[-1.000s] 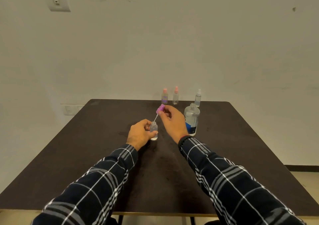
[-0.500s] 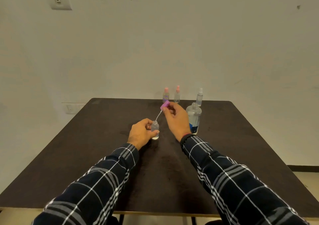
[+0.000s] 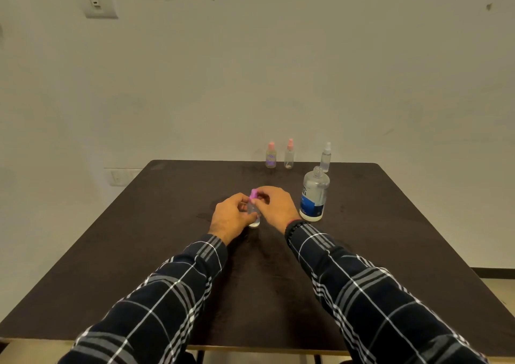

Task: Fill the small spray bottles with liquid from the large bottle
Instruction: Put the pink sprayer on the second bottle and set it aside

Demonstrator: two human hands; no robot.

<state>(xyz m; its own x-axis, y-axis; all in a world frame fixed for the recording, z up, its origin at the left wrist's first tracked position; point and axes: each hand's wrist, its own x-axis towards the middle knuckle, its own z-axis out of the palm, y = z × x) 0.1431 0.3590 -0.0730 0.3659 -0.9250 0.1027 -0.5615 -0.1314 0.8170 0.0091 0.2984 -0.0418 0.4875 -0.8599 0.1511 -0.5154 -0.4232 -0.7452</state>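
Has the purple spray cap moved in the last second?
Yes. The purple spray cap, pinched by the right hand, has dropped from neck height of the large bottle onto the small bottle.

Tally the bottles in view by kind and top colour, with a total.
Small spray bottles with pink tops: 2
Small spray bottle with white top: 1
Small spray bottle with purple top: 1
Large bottle, uncapped: 1
Total: 5

Head-worn view looks forward and down across the table (image 3: pixel 117 252)
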